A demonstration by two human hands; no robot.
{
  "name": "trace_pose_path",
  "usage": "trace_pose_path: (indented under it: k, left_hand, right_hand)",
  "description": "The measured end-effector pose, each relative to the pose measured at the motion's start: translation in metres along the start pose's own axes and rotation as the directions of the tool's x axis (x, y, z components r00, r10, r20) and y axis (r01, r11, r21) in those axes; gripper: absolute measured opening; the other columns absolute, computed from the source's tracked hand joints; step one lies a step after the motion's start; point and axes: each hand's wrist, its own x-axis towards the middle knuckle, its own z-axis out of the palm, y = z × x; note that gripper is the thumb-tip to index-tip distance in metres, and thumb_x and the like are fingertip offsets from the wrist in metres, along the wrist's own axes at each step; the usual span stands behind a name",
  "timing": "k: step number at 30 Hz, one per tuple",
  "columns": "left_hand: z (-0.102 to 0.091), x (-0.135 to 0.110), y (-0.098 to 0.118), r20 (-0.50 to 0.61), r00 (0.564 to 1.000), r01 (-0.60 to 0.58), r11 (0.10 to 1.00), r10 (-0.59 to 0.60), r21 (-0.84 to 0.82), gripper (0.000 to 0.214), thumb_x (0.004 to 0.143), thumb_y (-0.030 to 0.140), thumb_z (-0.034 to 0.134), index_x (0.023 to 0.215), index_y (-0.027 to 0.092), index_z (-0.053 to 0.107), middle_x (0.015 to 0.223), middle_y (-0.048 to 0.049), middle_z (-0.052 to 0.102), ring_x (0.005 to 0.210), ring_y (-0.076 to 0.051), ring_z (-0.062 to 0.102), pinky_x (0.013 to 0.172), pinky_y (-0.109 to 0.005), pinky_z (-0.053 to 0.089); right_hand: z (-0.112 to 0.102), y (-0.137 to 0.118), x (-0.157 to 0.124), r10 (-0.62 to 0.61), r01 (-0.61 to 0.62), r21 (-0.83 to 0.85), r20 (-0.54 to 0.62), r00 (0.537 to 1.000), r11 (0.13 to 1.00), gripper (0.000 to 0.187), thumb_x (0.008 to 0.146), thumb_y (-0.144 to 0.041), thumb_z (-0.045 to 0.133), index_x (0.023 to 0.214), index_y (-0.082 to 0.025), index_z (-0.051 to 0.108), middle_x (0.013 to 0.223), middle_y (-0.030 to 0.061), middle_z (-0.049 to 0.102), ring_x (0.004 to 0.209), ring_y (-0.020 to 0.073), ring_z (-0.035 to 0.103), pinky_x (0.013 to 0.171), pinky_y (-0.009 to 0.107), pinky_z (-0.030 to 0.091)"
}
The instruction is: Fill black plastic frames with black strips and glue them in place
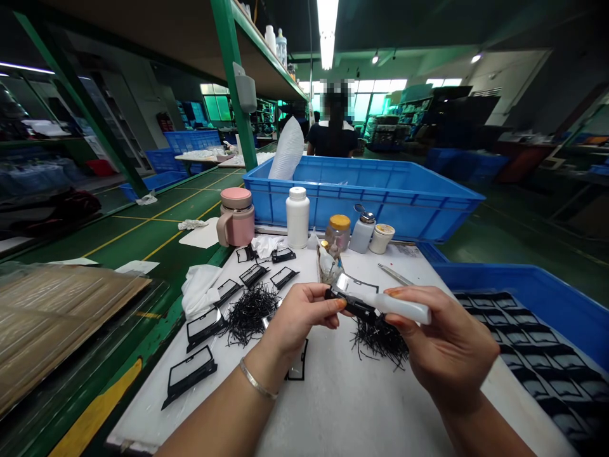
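Note:
Between thumb and fingers, my left hand (304, 312) grips a black plastic frame part (359, 309) with a clear window, tilted above the table. My right hand (445, 339) is closed around a white translucent squeeze bottle (406, 307), whose narrow end points left at the part. Whether the tip touches the part I cannot tell. Below the hands lie a pile of thin black strips (383, 343) and a small black-edged window piece (298, 365). To the left is another pile of black strips (252, 312), with several similar black frames (190, 374) around it.
Along the table's back stand a pink mug (238, 219), a white bottle (297, 219), a yellow-lidded jar (339, 233) and a pump bottle (362, 231). Behind them is a large blue crate (380, 190). A blue bin (523, 279) of finished-looking frames sits right. Someone (333, 136) is beyond.

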Motion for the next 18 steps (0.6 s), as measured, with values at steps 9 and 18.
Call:
trace_pose_path:
  k: [9, 18]
  left_hand:
    - [-0.0001, 0.0002, -0.0003, -0.002, 1.000, 0.001, 1.000, -0.001, 0.000, 0.022, 0.075, 0.028, 0.073, 0.084, 0.008, 0.071, 0.075, -0.0074, 0.068, 0.056, -0.007, 0.053, 0.055, -0.017, 0.043]
    - [0.0001, 0.0005, 0.0000, -0.002, 1.000, -0.007, 1.000, 0.007, 0.010, 0.022, 0.076, 0.029, 0.072, 0.085, 0.008, 0.071, 0.076, -0.0078, 0.068, 0.057, -0.007, 0.052, 0.056, -0.017, 0.042]
  right_hand:
    - [-0.0006, 0.0001, 0.0007, -0.001, 0.001, -0.026, -0.003, 1.000, 1.000, 0.020, 0.076, -0.015, 0.074, 0.094, -0.017, 0.068, 0.088, 0.0037, 0.070, 0.080, 0.0200, 0.065, 0.067, 0.032, 0.051]
    - [-0.0008, -0.0001, 0.0005, 0.003, -0.003, -0.016, 0.001, 1.000, 1.000, 0.020, 0.075, -0.015, 0.074, 0.094, -0.018, 0.068, 0.087, 0.0043, 0.070, 0.079, 0.0217, 0.065, 0.065, 0.033, 0.051]
